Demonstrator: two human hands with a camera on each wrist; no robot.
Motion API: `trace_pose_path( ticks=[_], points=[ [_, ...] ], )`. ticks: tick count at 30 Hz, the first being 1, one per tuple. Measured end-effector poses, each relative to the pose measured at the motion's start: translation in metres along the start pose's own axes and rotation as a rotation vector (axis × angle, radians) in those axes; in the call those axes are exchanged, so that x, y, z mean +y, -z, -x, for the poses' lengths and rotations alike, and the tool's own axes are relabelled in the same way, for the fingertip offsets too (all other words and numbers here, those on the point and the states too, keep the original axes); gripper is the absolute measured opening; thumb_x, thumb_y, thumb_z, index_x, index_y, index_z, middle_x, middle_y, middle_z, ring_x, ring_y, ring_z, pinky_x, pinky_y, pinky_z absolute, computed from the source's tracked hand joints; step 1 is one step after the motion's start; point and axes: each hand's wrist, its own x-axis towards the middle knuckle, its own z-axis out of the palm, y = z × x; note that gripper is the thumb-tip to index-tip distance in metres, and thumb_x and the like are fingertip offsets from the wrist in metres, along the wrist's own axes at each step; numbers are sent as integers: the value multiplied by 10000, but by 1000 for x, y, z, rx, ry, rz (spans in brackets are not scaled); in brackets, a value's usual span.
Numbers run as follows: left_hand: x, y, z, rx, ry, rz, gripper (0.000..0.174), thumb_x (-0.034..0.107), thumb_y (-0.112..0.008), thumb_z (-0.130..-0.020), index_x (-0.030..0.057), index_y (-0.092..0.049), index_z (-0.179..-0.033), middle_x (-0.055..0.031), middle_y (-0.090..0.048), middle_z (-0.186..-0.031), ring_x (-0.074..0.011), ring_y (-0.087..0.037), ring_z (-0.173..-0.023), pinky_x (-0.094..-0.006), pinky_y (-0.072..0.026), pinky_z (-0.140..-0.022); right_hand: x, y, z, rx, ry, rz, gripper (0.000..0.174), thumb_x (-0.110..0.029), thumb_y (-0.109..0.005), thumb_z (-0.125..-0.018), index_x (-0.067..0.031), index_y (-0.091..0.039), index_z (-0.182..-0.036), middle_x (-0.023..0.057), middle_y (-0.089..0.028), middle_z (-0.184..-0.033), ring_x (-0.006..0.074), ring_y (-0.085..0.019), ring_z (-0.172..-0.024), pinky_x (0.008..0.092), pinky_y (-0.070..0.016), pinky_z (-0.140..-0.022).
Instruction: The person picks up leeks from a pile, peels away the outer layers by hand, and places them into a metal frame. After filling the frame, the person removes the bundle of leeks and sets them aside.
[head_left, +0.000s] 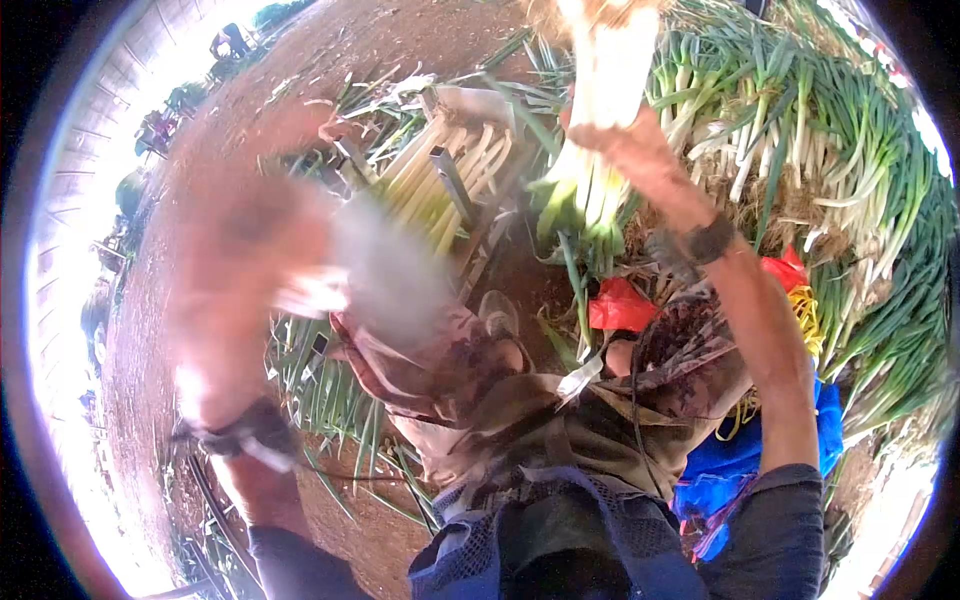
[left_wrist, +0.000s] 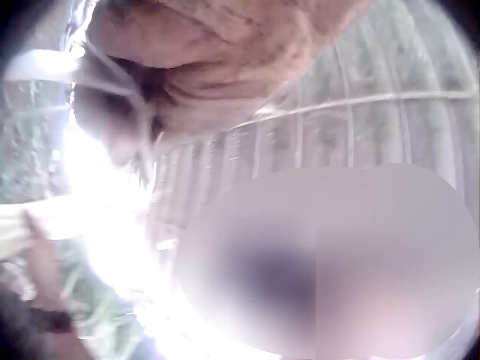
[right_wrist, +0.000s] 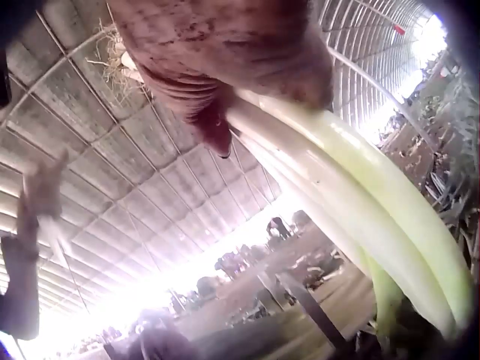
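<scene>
My right hand (head_left: 650,165) grips a bunch of large green onions (right_wrist: 337,172) by their white stems. In the head view the bunch stands root end up, its greener part hanging below the hand. Held out to the left, my left hand (head_left: 250,250) is blurred by motion. A pale strip (left_wrist: 41,66) runs to its curled fingers in the left wrist view, and they pinch it. Between the hands, more green onions (head_left: 430,185) lie in a low metal rack (head_left: 452,180) with upright posts.
A large heap of green onions (head_left: 840,170) fills the right side. Green leaves (head_left: 320,380) lie on the bare earth (head_left: 370,540) at left. Blue cloth (head_left: 735,470), yellow cord (head_left: 805,320) and red plastic (head_left: 618,305) are beside the person's right leg.
</scene>
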Motion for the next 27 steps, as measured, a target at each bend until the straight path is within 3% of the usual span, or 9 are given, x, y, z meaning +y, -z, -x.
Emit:
trace_pose_path(
  ticks=[1, 3, 5, 7, 9, 12, 17, 20, 27],
  points=[
    [-26, -29, -10, -190, 143, -330, 450, 223, -697, -876, 44, -591, -1275, -65, -667, -1009, -177, -648, -738, -322, -570, -716, -10, 10, -7, 22, 100, 43, 323, -136, -785, -807, -27, -679, -1092, 129, -709, -1040, 213, -681, -933, 351, -581, -868],
    [-90, -58, -7, -404, -32, -829, 513, 236, -763, -833, 55, -609, -1287, -106, -690, -1116, -201, -683, -829, -336, -564, -734, -45, 28, -8, 35, 232, -88, 477, -141, -815, -764, -12, -641, -1189, 149, -721, -1030, 215, -696, -970, 372, -572, -897],
    [-124, -85, -7, -325, -44, -686, 510, 218, -752, -848, 43, -591, -1299, -149, -681, -1137, -210, -691, -832, -358, -563, -728, -78, 49, -7, -26, 308, -138, 341, -149, -721, -867, -2, -636, -1163, 102, -699, -1032, 193, -673, -914, 340, -555, -860],
    [-133, -124, -23, -222, 249, -371, 510, 220, -748, -856, 40, -583, -1304, -169, -674, -1144, -226, -697, -838, -368, -563, -723, -105, 63, -6, -42, 343, -144, 316, -184, -708, -897, 12, -632, -1134, 76, -691, -984, 177, -668, -822, 326, -563, -799],
    [-146, -152, -36, 69, 149, -445, 532, 202, -725, -876, 50, -522, -1344, -190, -665, -1150, -259, -710, -789, -389, -568, -689, -116, 83, -18, -422, 550, -329, 324, -167, -727, -858, 12, -626, -1107, 83, -691, -954, 178, -677, -787, 351, -581, -802],
    [-161, -185, -55, 293, -138, -486, 527, 148, -694, -891, 60, -460, -1356, -198, -660, -1153, -276, -707, -703, -377, -571, -625, -139, 70, 16, -112, 386, -287, 300, -178, -728, -858, 0, -625, -1076, 70, -678, -899, 187, -675, -792, 354, -580, -807],
    [-186, -197, -72, 332, -405, -955, 589, 1, -605, -798, 157, -484, -1352, -77, -614, -818, -208, -625, -529, -316, -507, -449, -146, 45, 54, 225, 194, -214, 339, -201, -722, -874, 25, -604, -1099, 120, -652, -999, 213, -664, -917, 341, -557, -873],
    [-183, -191, -70, 288, -441, -1138, 463, 21, -620, -803, 112, -544, -1251, -54, -605, -764, -172, -618, -527, -287, -493, -436, -124, 64, 44, -370, 336, -546, 417, -233, -729, -875, 53, -585, -1142, 163, -626, -1087, 237, -632, -1030, 369, -523, -948],
    [-227, -185, -57, -1, -181, -1432, 116, 98, -638, -816, 90, -552, -892, 8, -523, -679, -156, -574, -530, -303, -464, -434, -116, 98, 35, -210, 331, -363, 429, -232, -730, -874, 40, -586, -1172, 164, -634, -1113, 236, -642, -1036, 368, -527, -949]
  ],
)
